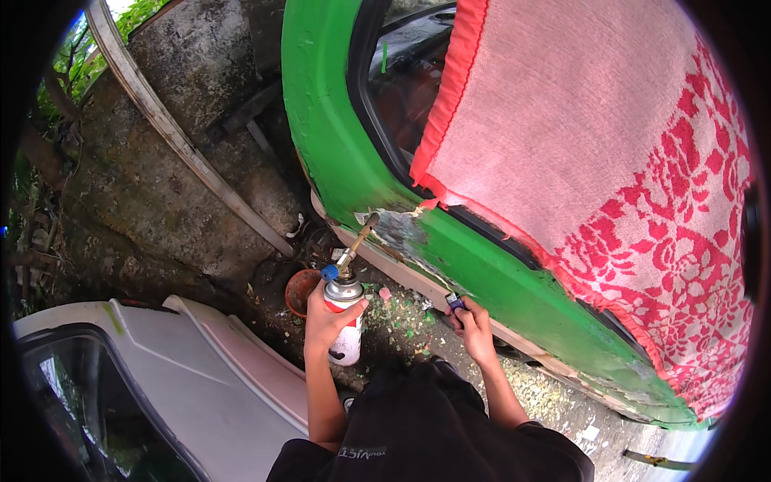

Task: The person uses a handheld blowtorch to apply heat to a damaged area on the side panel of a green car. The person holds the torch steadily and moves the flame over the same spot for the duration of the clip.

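Observation:
My left hand (321, 326) is wrapped round a white and red gas canister with a blowtorch head (344, 291), which has a blue knob and a brass nozzle. The nozzle tilts up toward a scorched, stripped patch (399, 227) on the green car body (331, 153); I see no flame. Lower down and to the right, my right hand (475, 328) is closed on a small dark lighter (454, 301) with a metal top. It is close to the car's lower edge, apart from the torch. My fingers partly hide both things.
A pink and red floral blanket (554, 120) drapes over the green car. A grey vehicle panel with a window (185, 361) stands at the lower left. Beside the torch, a reddish bowl (300, 292) sits on ground strewn with paint flakes. A curved metal strip (189, 149) leans at the upper left.

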Action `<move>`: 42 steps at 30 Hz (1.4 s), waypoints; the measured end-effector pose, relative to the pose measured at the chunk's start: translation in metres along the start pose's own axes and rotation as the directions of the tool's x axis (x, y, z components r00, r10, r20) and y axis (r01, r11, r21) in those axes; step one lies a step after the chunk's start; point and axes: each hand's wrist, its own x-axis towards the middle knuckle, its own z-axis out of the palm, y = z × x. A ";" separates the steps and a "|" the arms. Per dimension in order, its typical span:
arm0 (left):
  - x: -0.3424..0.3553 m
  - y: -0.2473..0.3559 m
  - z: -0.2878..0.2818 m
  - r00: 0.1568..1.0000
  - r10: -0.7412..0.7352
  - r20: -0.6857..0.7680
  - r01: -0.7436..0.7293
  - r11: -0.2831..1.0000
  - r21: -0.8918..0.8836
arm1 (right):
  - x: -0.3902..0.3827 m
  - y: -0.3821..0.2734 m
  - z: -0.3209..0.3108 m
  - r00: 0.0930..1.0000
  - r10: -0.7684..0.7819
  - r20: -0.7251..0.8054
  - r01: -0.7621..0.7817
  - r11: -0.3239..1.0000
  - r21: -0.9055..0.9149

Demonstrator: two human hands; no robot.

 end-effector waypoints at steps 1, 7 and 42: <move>0.001 -0.004 -0.001 1.000 0.006 0.003 -0.006 1.000 0.011 | 0.000 -0.001 0.001 1.000 0.003 0.003 -0.003 1.000 0.004; 0.006 -0.030 -0.001 0.996 -0.065 0.067 0.075 0.984 -0.160 | 0.005 -0.002 0.007 1.000 -0.005 0.020 0.006 1.000 -0.008; 0.000 -0.039 0.005 0.991 -0.092 0.099 0.115 0.959 -0.260 | 0.005 0.002 0.013 1.000 -0.020 -0.021 0.021 0.999 0.048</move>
